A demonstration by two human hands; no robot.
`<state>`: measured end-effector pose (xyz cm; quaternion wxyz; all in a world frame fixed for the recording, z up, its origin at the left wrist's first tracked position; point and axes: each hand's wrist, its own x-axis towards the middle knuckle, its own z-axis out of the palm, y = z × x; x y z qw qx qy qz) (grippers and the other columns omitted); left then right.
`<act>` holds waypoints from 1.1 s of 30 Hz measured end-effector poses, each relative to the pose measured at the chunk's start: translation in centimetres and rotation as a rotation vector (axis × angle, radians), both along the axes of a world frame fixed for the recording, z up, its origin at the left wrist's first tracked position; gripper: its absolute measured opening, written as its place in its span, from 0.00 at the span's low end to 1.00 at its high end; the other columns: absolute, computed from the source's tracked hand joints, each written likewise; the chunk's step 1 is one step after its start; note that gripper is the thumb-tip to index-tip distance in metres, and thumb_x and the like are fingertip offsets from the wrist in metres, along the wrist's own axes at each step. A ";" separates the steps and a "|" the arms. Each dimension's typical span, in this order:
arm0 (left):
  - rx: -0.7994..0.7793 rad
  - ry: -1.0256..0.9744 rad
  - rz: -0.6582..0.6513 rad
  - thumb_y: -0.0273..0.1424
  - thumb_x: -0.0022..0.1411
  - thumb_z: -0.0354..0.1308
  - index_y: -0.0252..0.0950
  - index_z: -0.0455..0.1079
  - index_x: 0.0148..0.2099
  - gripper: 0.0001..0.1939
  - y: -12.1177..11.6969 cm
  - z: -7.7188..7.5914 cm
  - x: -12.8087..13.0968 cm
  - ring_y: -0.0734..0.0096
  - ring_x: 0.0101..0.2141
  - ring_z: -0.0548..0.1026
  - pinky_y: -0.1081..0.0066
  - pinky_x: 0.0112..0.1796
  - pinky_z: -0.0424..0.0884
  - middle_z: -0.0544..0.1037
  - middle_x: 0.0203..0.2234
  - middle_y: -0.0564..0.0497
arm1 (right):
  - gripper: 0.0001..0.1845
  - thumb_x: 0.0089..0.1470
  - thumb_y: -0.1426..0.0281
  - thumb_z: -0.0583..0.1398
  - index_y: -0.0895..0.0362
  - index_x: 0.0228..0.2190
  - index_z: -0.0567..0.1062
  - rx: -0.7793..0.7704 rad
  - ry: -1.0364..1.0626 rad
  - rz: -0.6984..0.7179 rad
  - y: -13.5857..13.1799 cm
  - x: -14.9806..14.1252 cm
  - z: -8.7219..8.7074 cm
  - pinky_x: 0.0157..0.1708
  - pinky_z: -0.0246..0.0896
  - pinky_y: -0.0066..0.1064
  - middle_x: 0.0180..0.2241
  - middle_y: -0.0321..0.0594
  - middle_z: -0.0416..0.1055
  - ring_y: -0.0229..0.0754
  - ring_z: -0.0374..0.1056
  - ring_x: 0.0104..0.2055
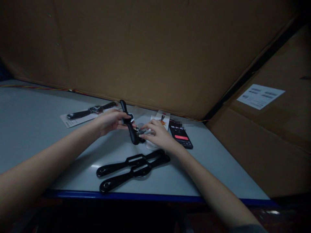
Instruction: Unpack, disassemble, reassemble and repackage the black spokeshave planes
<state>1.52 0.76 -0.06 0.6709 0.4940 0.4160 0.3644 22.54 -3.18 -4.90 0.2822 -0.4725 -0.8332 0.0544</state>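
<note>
My left hand grips a black spokeshave by its middle, tilted above the table. A pale bit shows in its centre, beside my thumb. Close to the lower handle, my right hand has its fingers pinched together at a small shiny metal piece, too small to name. Something dark lies under those fingertips, partly hidden. Nearer the front edge, two black spokeshave bodies lie side by side, with open frames in their middles.
A packaged spokeshave on a card lies at the left. Printed cards are stacked behind my right hand, and a phone showing a timer lies beside them. Cardboard walls enclose the table's back and right; a twisted cable runs along the back.
</note>
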 end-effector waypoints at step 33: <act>-0.053 0.094 -0.176 0.22 0.54 0.55 0.31 0.66 0.32 0.01 0.2 0.5 -1.1 0.60 0.32 0.80 0.68 0.35 0.77 0.80 0.29 0.40 | 0.07 0.50 0.67 0.60 0.56 0.25 0.68 -0.079 0.610 -0.074 1.0 -2.0 1.5 0.30 0.63 0.31 0.29 0.37 0.74 0.38 0.70 0.28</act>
